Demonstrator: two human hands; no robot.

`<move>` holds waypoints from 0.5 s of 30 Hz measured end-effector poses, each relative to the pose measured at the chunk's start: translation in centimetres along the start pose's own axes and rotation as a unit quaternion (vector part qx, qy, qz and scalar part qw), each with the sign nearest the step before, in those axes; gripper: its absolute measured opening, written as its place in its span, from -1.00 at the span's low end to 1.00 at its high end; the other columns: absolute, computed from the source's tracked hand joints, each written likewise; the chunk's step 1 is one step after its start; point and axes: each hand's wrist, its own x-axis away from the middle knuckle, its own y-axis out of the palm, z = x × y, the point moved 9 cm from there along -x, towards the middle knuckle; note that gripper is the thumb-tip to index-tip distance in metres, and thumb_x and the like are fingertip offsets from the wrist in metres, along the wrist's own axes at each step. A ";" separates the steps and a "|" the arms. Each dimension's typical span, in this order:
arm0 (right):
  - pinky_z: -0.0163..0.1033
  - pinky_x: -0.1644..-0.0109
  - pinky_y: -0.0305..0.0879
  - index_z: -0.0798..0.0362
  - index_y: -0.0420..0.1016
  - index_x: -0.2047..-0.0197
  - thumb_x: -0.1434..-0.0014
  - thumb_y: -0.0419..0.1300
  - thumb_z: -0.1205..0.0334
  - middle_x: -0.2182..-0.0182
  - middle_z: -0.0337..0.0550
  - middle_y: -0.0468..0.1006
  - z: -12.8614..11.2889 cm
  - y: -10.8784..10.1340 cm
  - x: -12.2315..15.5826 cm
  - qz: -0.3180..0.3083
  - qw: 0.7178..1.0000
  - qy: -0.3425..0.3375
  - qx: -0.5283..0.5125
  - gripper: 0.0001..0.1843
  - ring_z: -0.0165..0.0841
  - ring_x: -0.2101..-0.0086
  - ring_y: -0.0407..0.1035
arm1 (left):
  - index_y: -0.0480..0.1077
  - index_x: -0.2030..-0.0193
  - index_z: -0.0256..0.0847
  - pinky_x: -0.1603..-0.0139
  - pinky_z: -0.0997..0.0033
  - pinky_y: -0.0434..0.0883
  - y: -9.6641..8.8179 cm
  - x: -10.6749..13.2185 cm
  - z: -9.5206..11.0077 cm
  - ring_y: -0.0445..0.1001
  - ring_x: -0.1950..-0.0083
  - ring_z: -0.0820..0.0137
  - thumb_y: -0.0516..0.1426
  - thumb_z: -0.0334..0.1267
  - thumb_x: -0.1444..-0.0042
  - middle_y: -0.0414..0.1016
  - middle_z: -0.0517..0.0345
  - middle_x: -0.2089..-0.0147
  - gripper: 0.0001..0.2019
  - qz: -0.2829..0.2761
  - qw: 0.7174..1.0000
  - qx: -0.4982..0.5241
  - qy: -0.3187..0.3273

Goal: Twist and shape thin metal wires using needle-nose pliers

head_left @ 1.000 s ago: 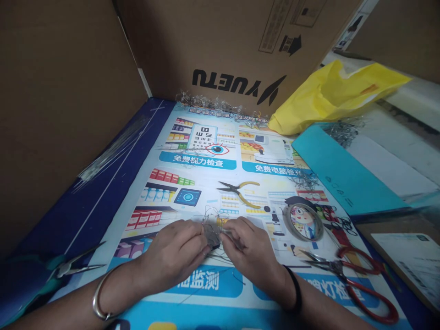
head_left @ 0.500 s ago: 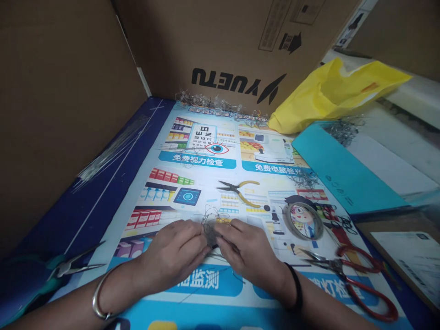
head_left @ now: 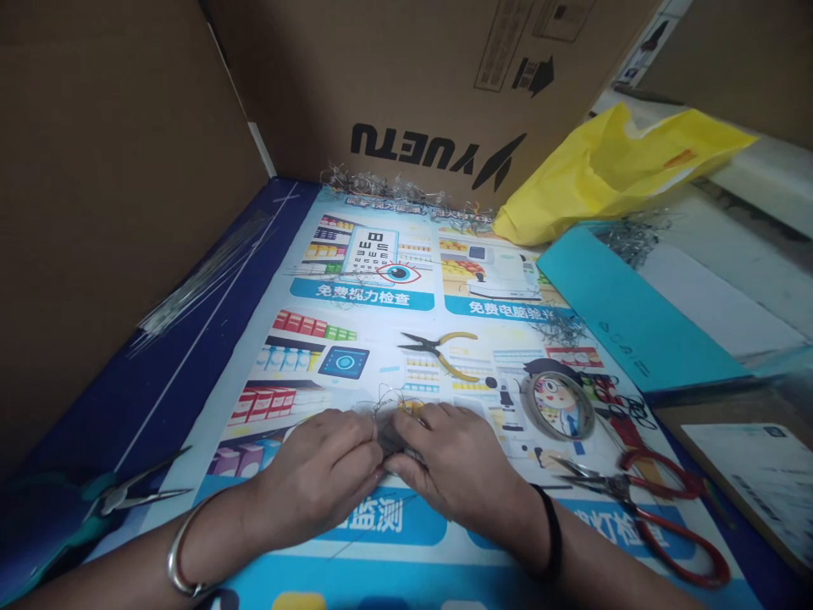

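Note:
Low in the middle of the head view, my left hand (head_left: 327,474) and my right hand (head_left: 454,462) meet with fingers closed around a small tangle of thin wire (head_left: 389,434). Loops of the wire stick out above my fingertips; most of the piece is hidden between the hands. Just beyond lie pliers with yellow handles (head_left: 441,352), jaws pointing left. A roll of tape (head_left: 530,415) rests to the right of my right hand, and red-handled scissors (head_left: 635,500) lie open nearer me. Green-handled pliers (head_left: 105,500) are at the left, beside my left forearm.
A cardboard box wall (head_left: 356,76) closes off the back. Wire pieces (head_left: 394,186) line its foot. Straight wires (head_left: 203,280) lie at the left. On the right are a yellow bag (head_left: 590,186), a turquoise folder (head_left: 641,313) and small black rings (head_left: 635,411).
My right hand has shifted slightly left and its fingers now cover more of the wire tangle. My left hand stays nearly in place. The whole view has moved a little.

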 end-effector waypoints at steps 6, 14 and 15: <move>-0.20 0.23 0.26 0.04 0.36 -0.05 -0.24 -0.05 -0.07 0.27 -0.03 0.53 0.3 -0.1 0.1 -0.001 0.999 -0.014 -0.038 -0.53 -0.26 0.28 0.39 | 0.37 0.37 -0.26 0.31 0.34 0.42 -0.9 -0.1 0.4 0.42 0.32 0.36 0.15 -0.42 -0.06 0.44 0.10 0.38 -0.97 0.031 0.999 -0.018 0.001; -0.31 0.26 0.32 0.01 0.36 -0.01 -0.22 0.02 0.28 0.28 -0.14 0.54 0.8 -3.4 0.8 0.124 0.968 -0.071 -0.209 -0.71 -0.40 0.33 0.39 | 0.37 0.25 -0.25 0.23 0.40 0.43 -1.8 0.0 -0.8 0.43 0.25 0.39 0.17 -0.39 -0.05 0.46 0.10 0.30 -0.89 0.046 0.997 0.009 -0.066; -0.31 0.28 0.32 0.00 0.38 0.04 -0.21 0.02 0.32 0.31 -0.15 0.54 1.1 -3.8 0.9 0.148 0.960 -0.062 -0.230 -0.74 -0.41 0.35 0.39 | 0.37 0.26 -0.24 0.23 0.40 0.43 -1.9 0.0 -1.0 0.44 0.24 0.39 0.17 -0.39 -0.05 0.46 0.10 0.30 -0.90 0.050 0.996 0.014 -0.075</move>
